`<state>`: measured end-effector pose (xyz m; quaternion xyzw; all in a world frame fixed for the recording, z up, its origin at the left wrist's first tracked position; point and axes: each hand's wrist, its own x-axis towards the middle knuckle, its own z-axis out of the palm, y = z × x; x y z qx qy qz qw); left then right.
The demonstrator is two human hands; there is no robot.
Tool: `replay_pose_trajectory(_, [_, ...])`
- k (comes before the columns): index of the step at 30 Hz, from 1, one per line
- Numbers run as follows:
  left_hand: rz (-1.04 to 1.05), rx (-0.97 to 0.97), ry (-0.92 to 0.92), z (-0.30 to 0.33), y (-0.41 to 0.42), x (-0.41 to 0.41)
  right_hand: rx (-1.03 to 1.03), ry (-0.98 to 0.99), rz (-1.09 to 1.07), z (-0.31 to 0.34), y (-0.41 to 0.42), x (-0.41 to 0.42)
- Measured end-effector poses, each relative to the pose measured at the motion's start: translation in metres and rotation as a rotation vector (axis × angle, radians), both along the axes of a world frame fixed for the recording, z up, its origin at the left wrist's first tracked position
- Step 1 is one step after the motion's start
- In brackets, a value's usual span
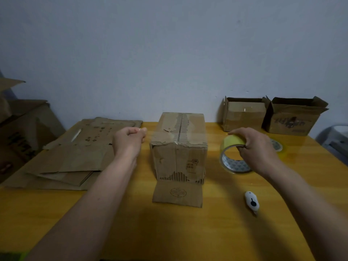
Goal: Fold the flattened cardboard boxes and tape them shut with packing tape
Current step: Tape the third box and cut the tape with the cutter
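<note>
Centre box (178,146) folded; left hand (129,141) pinches tape end, right hand (254,146) grips tape roll (233,155). Strip not stuck down yet. Flattened boxes (75,153) mid-left still unfolded.

Plain pale blue-grey wall (169,49) fills the upper half, 9 to 3 o'clock, with a few small dark specks. Light dim and even, no hard shadows. Yellow-orange wooden table (188,232) spans the lower half, its far edge against the wall. A grey object (335,140), blurred, sits past the table's corner at 3 o'clock.
</note>
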<state>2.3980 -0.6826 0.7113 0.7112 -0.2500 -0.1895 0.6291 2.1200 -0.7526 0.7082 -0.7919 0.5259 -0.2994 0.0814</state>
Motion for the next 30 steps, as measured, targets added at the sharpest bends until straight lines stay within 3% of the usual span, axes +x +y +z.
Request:
replay_pose_trajectory(9, [-0.011,0.118,-0.044,-0.010,-0.007,0.011,0.034,0.101,0.026,-0.016,-0.013,0.012])
replay_pose_trajectory(15, [-0.152,0.179,0.107,-0.042,-0.011,0.011,0.035,0.195,0.089,-0.036,-0.014,0.017])
replay_pose_trajectory(18, [-0.155,0.167,0.082,-0.046,-0.015,0.006,0.041,0.253,0.136,-0.041,-0.014,0.021])
replay_pose_trajectory(23, [-0.264,0.372,0.132,-0.049,-0.016,0.012,0.014,0.307,0.182,-0.037,-0.016,0.022])
replay_pose_trajectory(28, [-0.106,-0.052,-0.096,-0.047,-0.014,0.000,0.042,0.267,0.185,-0.035,-0.012,0.026])
replay_pose_trajectory(30, [-0.117,-0.119,-0.129,-0.044,-0.008,-0.001,0.092,0.176,0.170,-0.034,-0.007,0.025])
